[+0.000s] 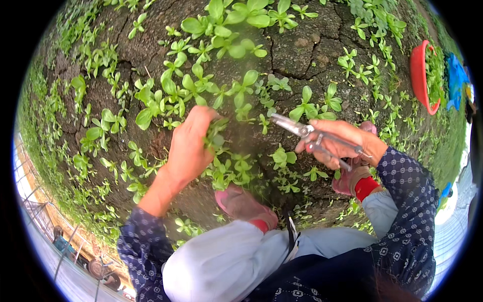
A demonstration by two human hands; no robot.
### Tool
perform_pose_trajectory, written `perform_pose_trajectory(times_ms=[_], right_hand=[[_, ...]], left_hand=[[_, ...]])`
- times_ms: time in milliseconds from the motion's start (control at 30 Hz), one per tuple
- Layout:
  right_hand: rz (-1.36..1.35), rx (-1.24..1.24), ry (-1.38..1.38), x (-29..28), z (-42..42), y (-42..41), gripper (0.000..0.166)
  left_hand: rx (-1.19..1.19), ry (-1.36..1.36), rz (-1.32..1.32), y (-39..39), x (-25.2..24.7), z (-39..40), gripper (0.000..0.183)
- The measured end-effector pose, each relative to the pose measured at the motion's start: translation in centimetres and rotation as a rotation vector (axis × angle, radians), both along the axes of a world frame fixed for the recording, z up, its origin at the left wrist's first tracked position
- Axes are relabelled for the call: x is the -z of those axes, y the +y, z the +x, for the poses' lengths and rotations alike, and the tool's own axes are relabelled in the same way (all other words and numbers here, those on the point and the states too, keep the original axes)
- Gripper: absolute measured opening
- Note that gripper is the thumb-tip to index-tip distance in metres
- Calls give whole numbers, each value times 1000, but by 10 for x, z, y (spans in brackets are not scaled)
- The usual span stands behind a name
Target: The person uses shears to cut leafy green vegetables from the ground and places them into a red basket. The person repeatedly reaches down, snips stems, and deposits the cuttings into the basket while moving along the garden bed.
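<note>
My left hand (191,141), at the centre left, is closed around a small bunch of cut green leaves (216,134), held just above the plants. In my right hand (336,141) lies a pair of garden snips (305,131) with dark handles; its metal blades point up and left, towards my left hand. Between and below the two hands grow low leafy seedlings (241,166), and broader-leaved green plants (192,85) stand in the soil beyond them.
A red plastic basin (419,77) filled with green leaves stands at the upper right, beside a blue plastic bag (456,81). Cracked dark soil (298,53) spreads among the plants. My pink shoes (241,204) rest on the ground close below my hands.
</note>
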State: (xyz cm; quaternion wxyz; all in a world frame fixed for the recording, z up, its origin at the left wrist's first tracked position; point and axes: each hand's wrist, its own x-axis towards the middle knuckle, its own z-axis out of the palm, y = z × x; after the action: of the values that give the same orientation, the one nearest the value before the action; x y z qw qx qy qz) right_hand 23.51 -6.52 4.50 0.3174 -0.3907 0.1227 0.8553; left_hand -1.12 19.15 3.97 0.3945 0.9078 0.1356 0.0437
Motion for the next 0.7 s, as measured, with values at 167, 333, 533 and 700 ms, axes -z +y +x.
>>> perform_pose_trajectory(times_ms=[167,333,533,700], right_hand=[[38,179,-57,22,6,-7,66],[-40,252,-180,34,-9,-1,63],[69,167,-172,46,-8,-20,71],[149,141,-168,49,-4,-12,67]], left_hand=[[256,181,63,-2,-3,88,43],[386,452,235,-24,32,152,51],[402,327,165,-31,70,155,18],[69,336,-209,-17,60,130,17]])
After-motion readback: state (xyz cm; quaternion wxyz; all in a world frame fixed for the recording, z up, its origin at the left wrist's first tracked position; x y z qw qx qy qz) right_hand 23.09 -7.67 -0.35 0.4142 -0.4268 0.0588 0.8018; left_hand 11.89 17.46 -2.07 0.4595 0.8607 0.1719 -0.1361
